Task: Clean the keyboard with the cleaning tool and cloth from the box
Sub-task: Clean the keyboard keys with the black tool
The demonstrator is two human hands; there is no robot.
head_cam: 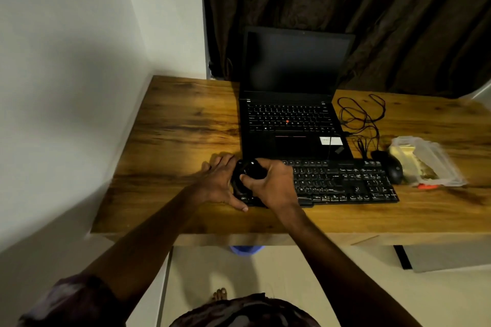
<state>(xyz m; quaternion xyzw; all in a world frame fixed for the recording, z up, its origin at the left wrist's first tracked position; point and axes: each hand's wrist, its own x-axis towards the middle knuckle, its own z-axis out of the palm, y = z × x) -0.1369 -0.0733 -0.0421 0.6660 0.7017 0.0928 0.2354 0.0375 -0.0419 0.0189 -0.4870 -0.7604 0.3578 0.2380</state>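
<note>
A black full-size plastic keyboard [345,183] is lying in the middle of the frame on a brown wooden desk [186,119]. It is just in front of an open black laptop [289,119] with a dark screen.

The left hand [216,183] is resting flat at the left end of the keyboard. Its 4 fingers are lying straight on the desk and its thumb is stretching along the front edge of the keyboard; it is holding nothing. The right hand [271,183] is gripping a small black rounded cleaning tool [249,170], with the fingers curling around it. The cleaning tool is sitting over the left part of the keyboard, between the 2 hands. I cannot tell if it is touching the keys.

At the right of the frame a clear plastic box [435,167] is lying on the desk, and a yellow cloth [403,156] is showing inside it. A small orange object [426,186] is lying at its front edge. A black computer mouse [394,170] is sitting just beside the keyboard, between it and the box. A thin black cable [364,117] is lying in loops to the right of the laptop. A dark brown curtain [345,8] is hanging in the upper right.
</note>
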